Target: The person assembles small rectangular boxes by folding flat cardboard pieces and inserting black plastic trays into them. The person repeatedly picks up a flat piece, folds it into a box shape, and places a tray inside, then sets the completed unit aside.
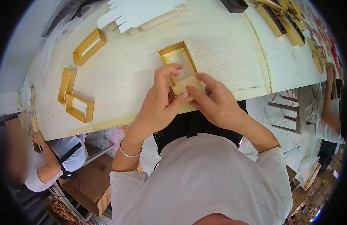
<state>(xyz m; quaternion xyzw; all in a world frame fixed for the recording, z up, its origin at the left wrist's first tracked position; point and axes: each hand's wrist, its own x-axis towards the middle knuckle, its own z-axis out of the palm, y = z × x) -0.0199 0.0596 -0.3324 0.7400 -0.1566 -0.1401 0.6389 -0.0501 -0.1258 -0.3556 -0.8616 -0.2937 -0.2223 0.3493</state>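
Observation:
A gold cardboard box frame (189,60) with a pale inside lies on the table before me, its near end between my two hands. My left hand (162,92) grips its left side near the close corner, thumb on the near flap and index finger curled above the opening. On the opposite side, my right hand (214,96) pinches the near flap (189,83), with thumb and fingers pressed at its edge. The fingertips partly hide that end of the box frame.
More gold frames (79,107) stand at the left of the white table (128,75). Flat white card blanks (143,13) lie at the back. Gold boxes with dark insides (282,24) are piled far right. Other people sit at both sides; a stool (290,112) stands at right.

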